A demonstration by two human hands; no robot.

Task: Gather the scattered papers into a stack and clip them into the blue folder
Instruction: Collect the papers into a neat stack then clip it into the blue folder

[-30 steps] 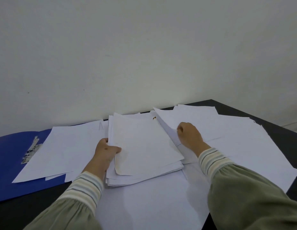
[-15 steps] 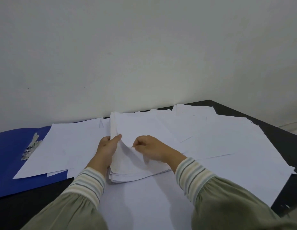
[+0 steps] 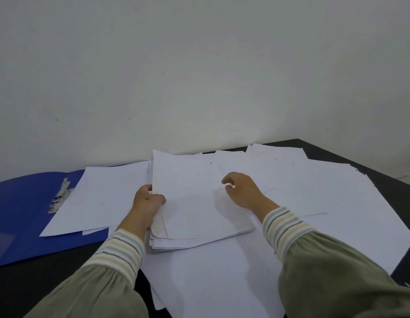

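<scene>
Right hand (image 3: pixel 242 191) has laid its sheet flat on the stack (image 3: pixel 199 210).

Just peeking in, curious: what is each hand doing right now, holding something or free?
Left hand: grips the left edge of the paper stack.
Right hand: fingers curled, resting on the stack's right side; whether it pinches a sheet cannot be told.

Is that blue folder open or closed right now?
Open. The blue folder lies flat on the table, inside face up, its metal clip exposed; loose sheets overlap its right edge.
</scene>
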